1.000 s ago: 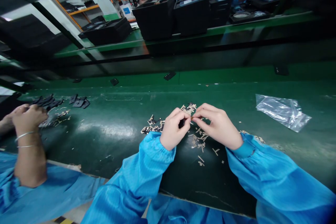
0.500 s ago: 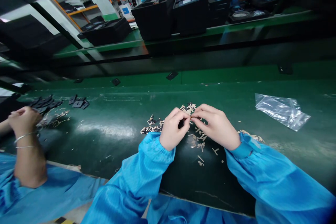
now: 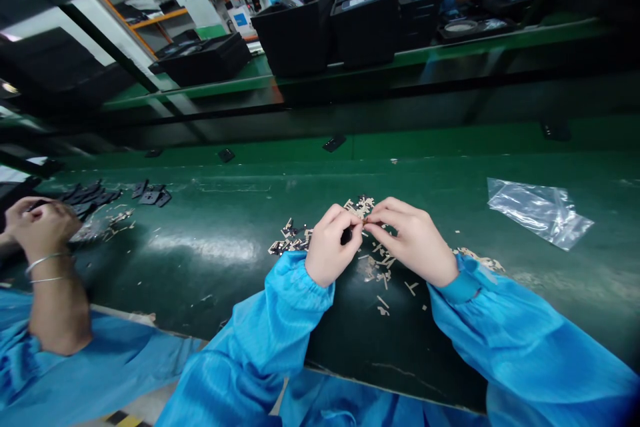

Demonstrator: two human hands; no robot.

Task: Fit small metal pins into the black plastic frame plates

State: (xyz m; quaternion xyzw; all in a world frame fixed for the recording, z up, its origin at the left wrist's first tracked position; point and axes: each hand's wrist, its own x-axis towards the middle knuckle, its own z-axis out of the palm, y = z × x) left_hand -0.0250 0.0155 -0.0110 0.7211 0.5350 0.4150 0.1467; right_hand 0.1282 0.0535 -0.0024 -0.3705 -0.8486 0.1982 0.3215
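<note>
My left hand (image 3: 331,240) is closed in a pinch, with something dark showing between its curled fingers. My right hand (image 3: 413,240) pinches at a tiny brownish piece (image 3: 365,221) where both sets of fingertips meet. What exactly each hand grips is too small to name. Black-and-tan small parts (image 3: 290,243) lie left of my left hand, and more small pieces (image 3: 361,203) lie just beyond the fingertips. Thin tan scraps (image 3: 383,267) are scattered on the green table (image 3: 225,280) beneath and between my hands.
Clear plastic bags (image 3: 540,210) lie at the right. A co-worker's hands (image 3: 43,230) are at the far left, near black parts (image 3: 90,193). Black bins (image 3: 295,33) stand on the raised shelf, with two people behind. Tan scraps (image 3: 477,259) lie beyond my right wrist.
My hands stay almost in place, fingertips together. The co-worker's hands at the left have shifted and show a dark item. The person behind the bins has lowered a hand to a bin.
</note>
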